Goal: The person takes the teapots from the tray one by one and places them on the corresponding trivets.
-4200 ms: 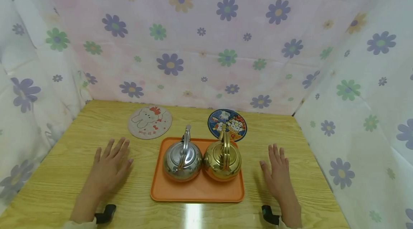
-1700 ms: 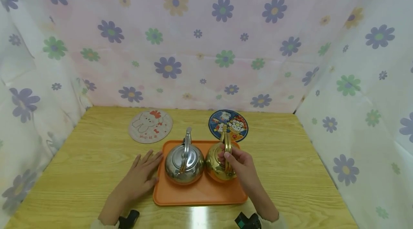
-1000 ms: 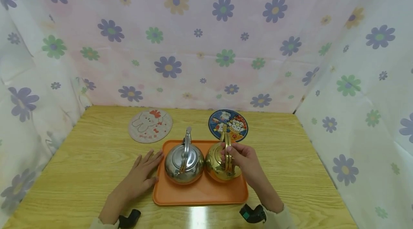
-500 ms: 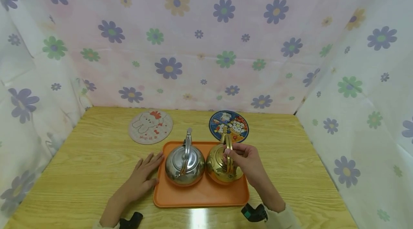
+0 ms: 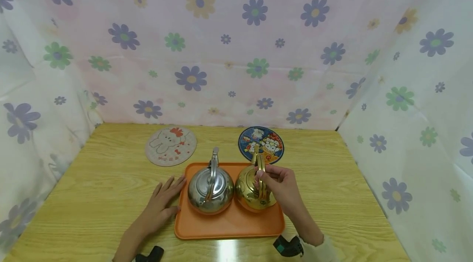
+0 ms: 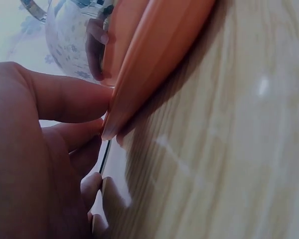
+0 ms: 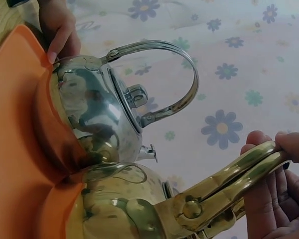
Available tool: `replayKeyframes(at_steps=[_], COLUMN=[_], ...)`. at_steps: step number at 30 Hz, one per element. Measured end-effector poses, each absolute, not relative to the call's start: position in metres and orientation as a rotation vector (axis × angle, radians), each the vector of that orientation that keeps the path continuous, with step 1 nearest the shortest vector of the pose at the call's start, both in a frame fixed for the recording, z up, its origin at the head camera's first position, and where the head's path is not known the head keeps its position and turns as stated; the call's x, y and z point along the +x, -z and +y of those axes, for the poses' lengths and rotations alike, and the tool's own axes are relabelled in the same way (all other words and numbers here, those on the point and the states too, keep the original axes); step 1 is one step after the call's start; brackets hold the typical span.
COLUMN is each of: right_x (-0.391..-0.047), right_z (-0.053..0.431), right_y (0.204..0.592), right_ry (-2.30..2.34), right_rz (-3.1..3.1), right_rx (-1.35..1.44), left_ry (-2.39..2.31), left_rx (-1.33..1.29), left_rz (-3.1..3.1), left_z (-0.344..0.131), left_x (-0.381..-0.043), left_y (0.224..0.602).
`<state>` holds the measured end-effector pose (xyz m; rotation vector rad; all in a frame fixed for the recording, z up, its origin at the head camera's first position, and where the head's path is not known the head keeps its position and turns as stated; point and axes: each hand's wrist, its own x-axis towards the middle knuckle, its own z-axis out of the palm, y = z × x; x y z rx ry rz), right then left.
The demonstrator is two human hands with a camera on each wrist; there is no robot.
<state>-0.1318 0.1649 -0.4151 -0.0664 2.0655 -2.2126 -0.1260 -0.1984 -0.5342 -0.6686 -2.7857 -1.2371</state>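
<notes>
A gold kettle point(image 5: 247, 188) and a silver kettle point(image 5: 210, 190) stand side by side on an orange tray point(image 5: 229, 227), spouts facing away from me. My right hand point(image 5: 284, 184) curls its fingers and thumb round the gold kettle's raised handle point(image 7: 224, 179); its fingertips are partly hidden behind the handle in the head view. At the tray's left edge, my left hand point(image 5: 159, 206) lies with fingers extended, the thumb and fingertips touching the rim point(image 6: 120, 102). Close by the right wrist view's gold kettle, the silver kettle's handle point(image 7: 189, 69) arches up, held by nothing.
Behind the tray lie two round mats: a pale one with a rabbit point(image 5: 171, 145) at left, and a dark blue cartoon one point(image 5: 261, 143) at right, partly behind the gold spout. Flowered cloth point(image 5: 229, 56) walls in the wooden table point(image 5: 92, 180) at the back and sides.
Both hands came inward from the table: the left to the tray's edge, the right round the gold kettle's handle. Over the last second, hands and kettles have hardly moved.
</notes>
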Motion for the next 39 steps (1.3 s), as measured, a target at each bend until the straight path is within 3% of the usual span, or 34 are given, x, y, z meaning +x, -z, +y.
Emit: replayKeyframes(at_steps=[18,39], right_x=[-0.131,-0.140], right_z=[0.156,0.153], right_y=[0.426,0.428], right_ry=[2.387,2.416], right_rz=[2.099,2.185], right_rx=[-0.232,-0.241], left_ry=[1.236,1.202], left_rx=[-0.667,-0.687], left_rz=[-2.725,-2.718], left_z=[-0.199,-0.200], left_x=[-0.124,-0.125], left_y=[0.539,0.540])
